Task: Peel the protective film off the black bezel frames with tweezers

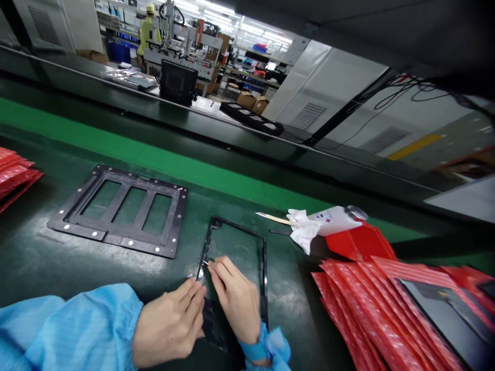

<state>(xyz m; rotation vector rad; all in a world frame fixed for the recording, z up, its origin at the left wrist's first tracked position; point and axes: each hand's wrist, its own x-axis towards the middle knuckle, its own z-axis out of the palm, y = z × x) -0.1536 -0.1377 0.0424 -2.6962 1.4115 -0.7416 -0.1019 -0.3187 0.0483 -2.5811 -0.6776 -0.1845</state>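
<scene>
A thin black rectangular frame (265, 268) lies on the dark green work surface in front of me. My left hand (170, 322) is closed at its left side bar, fingers pressed together on the edge. Inside the frame's outline, my right hand (236, 299) pinches at the same bar, just beyond the left fingertips. A tiny pale bit shows at the right fingertips, too small to name. Both hands hide the frame's lower left part. Left of it rests a black plate (116, 233) with three openings and round light dots along its rim.
Red bubble-wrap pouches (359, 304) are stacked at right, a dark flat panel (444, 309) on top. Behind them lie a white bottle (334, 220), a crumpled white wipe (303, 229) and a pale-handled pointed tool (274, 218). More red pouches (15, 172) lie far left.
</scene>
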